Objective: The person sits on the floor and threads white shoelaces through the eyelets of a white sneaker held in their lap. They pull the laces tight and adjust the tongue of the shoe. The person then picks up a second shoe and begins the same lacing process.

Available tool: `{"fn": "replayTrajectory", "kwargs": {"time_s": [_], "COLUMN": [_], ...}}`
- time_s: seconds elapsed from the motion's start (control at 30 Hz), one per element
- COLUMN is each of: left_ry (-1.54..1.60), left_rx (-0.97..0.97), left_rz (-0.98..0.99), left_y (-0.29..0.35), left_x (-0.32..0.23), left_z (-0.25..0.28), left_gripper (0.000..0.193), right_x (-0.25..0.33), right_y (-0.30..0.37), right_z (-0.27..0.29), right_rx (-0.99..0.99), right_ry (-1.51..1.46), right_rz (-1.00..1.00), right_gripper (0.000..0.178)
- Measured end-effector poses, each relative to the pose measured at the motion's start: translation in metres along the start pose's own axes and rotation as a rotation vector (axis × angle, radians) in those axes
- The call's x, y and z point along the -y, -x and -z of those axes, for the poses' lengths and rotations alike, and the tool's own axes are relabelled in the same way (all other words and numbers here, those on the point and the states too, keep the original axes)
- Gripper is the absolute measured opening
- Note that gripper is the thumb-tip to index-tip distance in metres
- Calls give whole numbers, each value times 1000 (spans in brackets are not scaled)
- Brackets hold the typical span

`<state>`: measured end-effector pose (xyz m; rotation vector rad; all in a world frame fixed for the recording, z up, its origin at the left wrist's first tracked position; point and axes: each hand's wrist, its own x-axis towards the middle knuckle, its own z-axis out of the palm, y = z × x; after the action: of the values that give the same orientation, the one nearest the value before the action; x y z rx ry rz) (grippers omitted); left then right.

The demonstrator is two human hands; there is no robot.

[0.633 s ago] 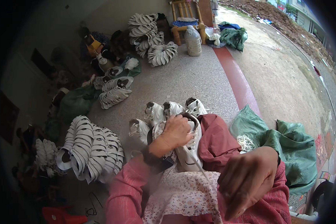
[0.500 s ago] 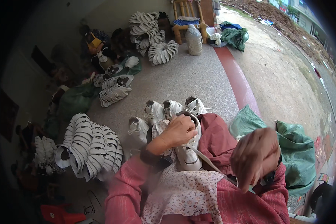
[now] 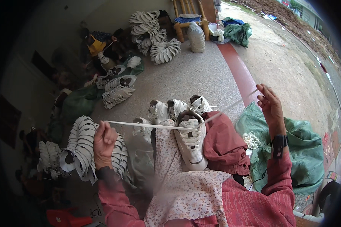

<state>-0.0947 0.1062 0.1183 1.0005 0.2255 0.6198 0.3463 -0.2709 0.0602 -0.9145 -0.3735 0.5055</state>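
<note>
A white sneaker [image 3: 190, 145] rests on my lap, toe toward me, on the flowered apron [image 3: 185, 193] between my knees. Its white shoelace [image 3: 147, 125] comes out of the upper eyelets and stretches to both sides. Out to the left, my left hand [image 3: 105, 140] pinches one lace end above a stack of shoe uppers. My right hand [image 3: 271, 104] is raised at the right, fingertips closed on the other end. Both lace lengths look nearly straight. Neither hand touches the shoe itself.
Several laced white shoes [image 3: 158, 111] stand just beyond my knees. Stacked white shoe uppers [image 3: 83, 147] lie at left. Green sacks [image 3: 303, 155] and a bundle of white laces [image 3: 251, 140] are at right. A person in a yellow apron [image 3: 97, 46] sits at far left.
My left hand has left the shoe and moved out left with a lace end. My right hand has risen outward and away. The lace now spreads to both sides.
</note>
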Motion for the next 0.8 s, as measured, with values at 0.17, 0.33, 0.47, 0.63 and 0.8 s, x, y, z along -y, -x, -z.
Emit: {"fn": "replayTrajectory", "kwargs": {"time_s": [0.17, 0.33, 0.47, 0.63, 0.8], "left_ry": [-1351, -1649, -1365, -1005, -853], "left_rx": [-313, -39, 267, 401, 319], "left_rz": [182, -191, -401, -141, 269], "left_y": [28, 1, -40, -81, -95], "left_x": [34, 81, 120, 165, 191], "left_z": [74, 26, -69, -115, -93], "left_gripper": [24, 21, 15, 17, 14], "right_x": [-68, -103, -115, -140, -134], "right_y": [-25, -23, -21, -5, 21], "right_z": [90, 64, 25, -47, -70], "right_rx": [-171, -282, -19, 287, 622], "right_ry": [53, -82, -138, 555, 861], "right_rz": [-206, -280, -263, -45, -154], "right_gripper": [30, 28, 22, 11, 10]}}
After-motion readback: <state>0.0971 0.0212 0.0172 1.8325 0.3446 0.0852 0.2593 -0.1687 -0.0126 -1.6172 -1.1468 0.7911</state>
